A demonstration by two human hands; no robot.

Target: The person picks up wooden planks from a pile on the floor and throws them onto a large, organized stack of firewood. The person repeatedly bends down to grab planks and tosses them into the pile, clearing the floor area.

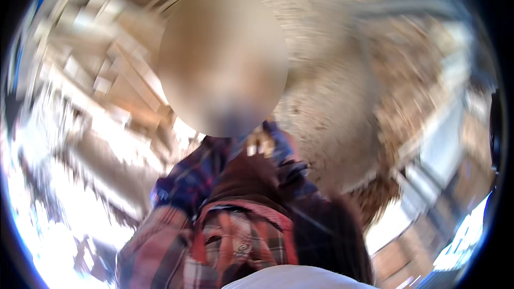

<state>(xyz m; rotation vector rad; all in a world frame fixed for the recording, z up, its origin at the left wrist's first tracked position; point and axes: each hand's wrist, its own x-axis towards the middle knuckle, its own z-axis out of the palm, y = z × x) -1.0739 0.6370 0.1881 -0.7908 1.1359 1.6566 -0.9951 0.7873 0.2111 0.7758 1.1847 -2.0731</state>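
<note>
A round blurred patch covers the upper middle of the head view and hides what lies behind it. Just below the patch, some pale fingertips or toes (pixel 259 145) show against dark brown fabric (pixel 249 174); I cannot make out which, or whose. Blue-purple checked cloth (pixel 190 174) spreads to either side of them. Closer in are a red and brown plaid shirt (pixel 241 241) and, on the left, a plaid sleeve (pixel 155 241). Neither my left hand nor my right hand can be picked out clearly, nor anything held.
Motion smears everything. Brown and pale block-like shapes (pixel 131 75) lie to the left, with a grey rounded form (pixel 107 160) below. Brown earthy ground (pixel 332 107) stretches to the right, beside a reddish-brown heap (pixel 401 64) and a pale grey slab-like edge (pixel 441 147).
</note>
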